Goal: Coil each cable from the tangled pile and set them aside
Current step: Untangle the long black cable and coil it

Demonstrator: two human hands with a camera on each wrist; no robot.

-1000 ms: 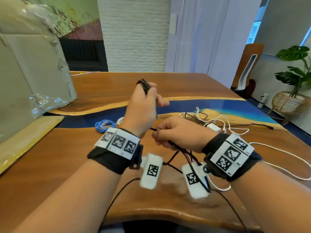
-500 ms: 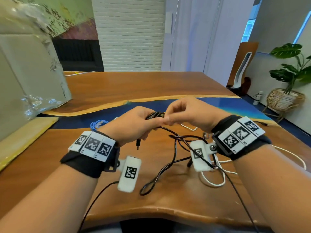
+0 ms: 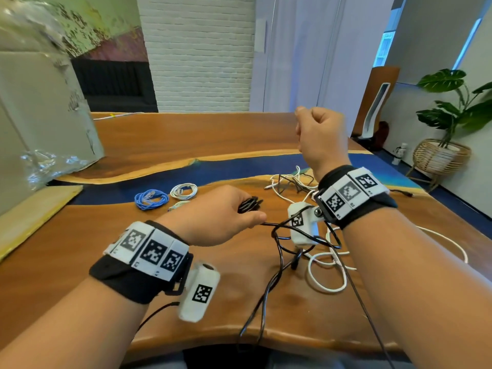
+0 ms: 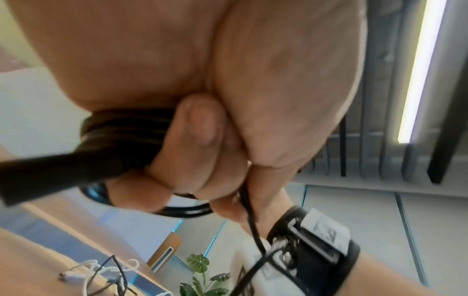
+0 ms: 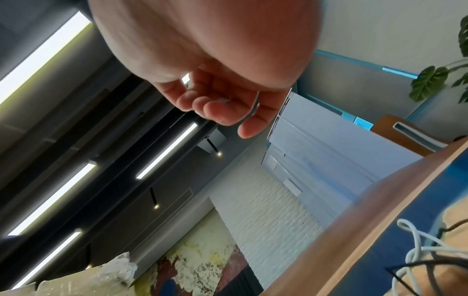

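Your bench (image 3: 165, 139) is a wide slab of brown wood with a wavy band of blue resin running across its middle. On the near side of that band, to your left, a coiled blue cable (image 3: 151, 199) lies just beside a coiled white cable (image 3: 183, 190). To your right a tangled pile of white and black cables (image 3: 290, 182) sits near the blue band, and a loose white cable (image 3: 326, 275) loops over the wood closer to you. A large grey cardboard box under clear plastic wrap (image 3: 40, 123) stands at the far left.
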